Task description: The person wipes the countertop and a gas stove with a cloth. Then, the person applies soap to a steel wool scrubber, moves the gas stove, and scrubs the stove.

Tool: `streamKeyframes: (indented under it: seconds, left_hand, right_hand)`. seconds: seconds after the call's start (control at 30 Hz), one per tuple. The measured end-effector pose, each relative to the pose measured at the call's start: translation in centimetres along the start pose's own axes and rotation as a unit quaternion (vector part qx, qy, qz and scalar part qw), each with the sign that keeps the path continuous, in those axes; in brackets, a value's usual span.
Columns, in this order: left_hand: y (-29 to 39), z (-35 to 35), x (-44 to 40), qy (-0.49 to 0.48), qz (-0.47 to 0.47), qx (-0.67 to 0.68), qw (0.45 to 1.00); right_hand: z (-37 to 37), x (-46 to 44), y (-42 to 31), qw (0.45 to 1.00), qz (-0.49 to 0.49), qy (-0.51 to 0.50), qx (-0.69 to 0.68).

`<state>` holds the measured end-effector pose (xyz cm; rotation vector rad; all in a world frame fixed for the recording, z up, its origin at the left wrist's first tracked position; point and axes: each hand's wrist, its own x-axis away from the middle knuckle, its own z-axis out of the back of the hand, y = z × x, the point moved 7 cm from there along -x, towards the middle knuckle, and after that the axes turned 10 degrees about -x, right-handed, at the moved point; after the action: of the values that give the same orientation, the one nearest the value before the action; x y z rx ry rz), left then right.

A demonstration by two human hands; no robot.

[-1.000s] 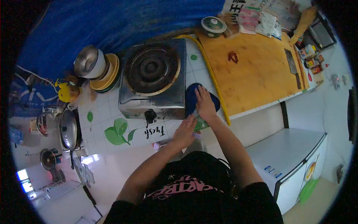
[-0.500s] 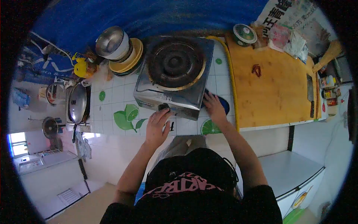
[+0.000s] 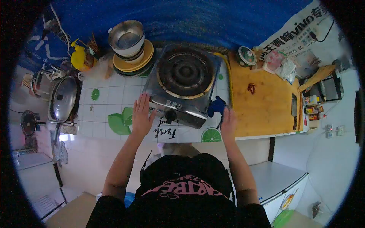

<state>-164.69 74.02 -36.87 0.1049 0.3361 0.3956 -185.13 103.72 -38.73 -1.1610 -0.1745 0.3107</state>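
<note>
A: Location of the blue cloth (image 3: pixel 216 107)?

B: Just left of the right hand (image 3: pixel 228 122), at its fingertips, beside the stove (image 3: pixel 195 108). The stove lies right of the left hand (image 3: pixel 142 114), whose fingers reach its front corner.

A: Condition?

B: Cloth dark blue, bunched. Stove metallic, its burner (image 3: pixel 186 72) blackened, with a worn tan rim.

A: Hands?

B: Left spread flat, thumb apart, nothing gripped. Right has fingers extended; whether it pinches the cloth, cannot tell.

A: Obscured?

B: Right fingertips blurred; cloth's lower edge indistinct.
</note>
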Motion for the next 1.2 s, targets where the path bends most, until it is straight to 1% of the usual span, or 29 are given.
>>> streamKeyframes:
  seconds: [0.03,0.07,0.1,0.13,0.27,0.33,0.37,0.43,0.47,0.5,0.57,0.6,0.63,0.7,0.73,0.77,0.8,0.83,0.9,0.93,1.0,1.03,1.07,1.1,1.13,1.17,1.2]
  left_hand:
    - [-0.2,-0.9,-0.1,-0.045,0.002,-0.029,0.999]
    - [-0.4,-1.9,-0.1,-0.091,0.003,-0.058,0.994]
    - [-0.5,-2.2,-0.2,-0.092,0.003,-0.054,0.994]
    - [-0.3,-2.4,-0.1,-0.091,0.003,-0.065,0.994]
    - [0.0,-2.5,-0.1,-0.084,-0.010,-0.098,0.992]
    - [0.0,-2.6,-0.1,-0.088,-0.006,-0.102,0.991]
    - [0.0,-2.7,-0.3,-0.086,-0.001,-0.113,0.990]
    - [0.1,-2.6,-0.3,-0.089,0.004,-0.101,0.991]
    - [0.0,-2.5,-0.2,-0.092,0.006,-0.095,0.991]
    - [0.0,-2.3,-0.4,-0.089,0.005,-0.095,0.991]
    - [-0.1,-2.0,-0.4,-0.102,0.002,-0.084,0.991]
    - [-0.3,-2.1,-0.4,-0.100,0.004,-0.086,0.991]
    - [-0.3,-2.4,-0.4,-0.095,-0.001,-0.094,0.991]
    - [-0.4,-2.4,-0.5,-0.088,-0.005,-0.103,0.991]
    - [-0.4,-2.7,-0.6,-0.113,-0.006,-0.113,0.987]
    - [-0.4,-2.9,-0.6,-0.138,-0.007,-0.122,0.983]
    - [-0.4,-3.0,-0.5,-0.137,-0.006,-0.123,0.983]
    - [-0.4,-3.3,-0.5,-0.140,-0.010,-0.142,0.980]
    - [-0.4,-3.1,-0.4,-0.143,-0.017,-0.167,0.975]
    - [-0.2,-2.7,-0.5,-0.156,-0.016,-0.161,0.974]
    - [-0.1,-2.5,-0.6,-0.167,-0.019,-0.158,0.973]
    - [0.0,-2.4,-0.6,-0.145,-0.024,-0.167,0.975]
    - [-0.2,-2.2,-0.6,-0.124,-0.028,-0.176,0.976]
    - [-0.5,-2.2,-0.5,-0.126,-0.026,-0.177,0.976]
    - [-0.6,-2.0,-0.4,-0.108,-0.033,-0.145,0.983]
    - [-0.6,-1.9,-0.2,-0.091,-0.038,-0.111,0.989]
    - [-0.7,-1.9,-0.1,-0.094,-0.031,-0.107,0.989]
  right_hand:
    - [-1.6,-0.6,-1.0,0.996,0.065,-0.026,0.057]
    - [-2.9,-1.2,-1.1,0.996,0.065,-0.026,0.061]
    - [-5.0,-1.1,-3.7,0.966,0.187,-0.028,0.177]
    - [-6.9,-0.4,-5.4,0.908,0.302,-0.034,0.289]
    - [-8.4,-0.2,-4.6,0.900,0.260,-0.020,0.348]
    - [-9.0,0.8,-4.3,0.904,0.192,-0.089,0.372]
    - [-9.0,1.5,-4.3,0.902,0.193,-0.088,0.375]
    - [-9.7,3.6,-5.1,0.887,0.267,-0.132,0.354]
    - [-9.3,3.1,-5.0,0.881,0.264,-0.152,0.361]
    - [-8.6,1.9,-4.6,0.881,0.265,-0.150,0.361]
    - [-6.8,-0.9,-3.6,0.888,0.245,-0.051,0.387]
    - [-6.8,-1.2,-4.0,0.903,0.220,-0.046,0.365]
    - [-7.3,-0.6,-4.6,0.903,0.224,-0.045,0.363]
    - [-9.2,1.5,-5.2,0.888,0.217,-0.093,0.394]
    - [-10.0,2.2,-5.3,0.888,0.220,-0.092,0.393]
    - [-11.2,3.3,-5.4,0.887,0.250,-0.121,0.370]
    - [-12.4,4.2,-6.2,0.883,0.278,-0.149,0.347]
    - [-13.1,4.1,-6.7,0.884,0.280,-0.148,0.345]
    - [-15.7,4.1,-8.4,0.863,0.345,-0.198,0.311]
    - [-17.0,3.8,-8.7,0.865,0.344,-0.195,0.308]
    - [-19.4,4.1,-10.1,0.864,0.389,-0.252,0.195]
    - [-19.4,4.1,-10.3,0.865,0.390,-0.250,0.193]
    - [-19.4,4.1,-10.3,0.852,0.396,-0.259,0.224]
    - [-19.2,4.3,-10.1,0.837,0.400,-0.272,0.255]
    - [-18.4,4.3,-9.3,0.819,0.432,-0.264,0.269]
    - [-16.9,4.0,-7.7,0.833,0.415,-0.259,0.258]
    - [-14.9,3.8,-6.4,0.846,0.398,-0.254,0.249]
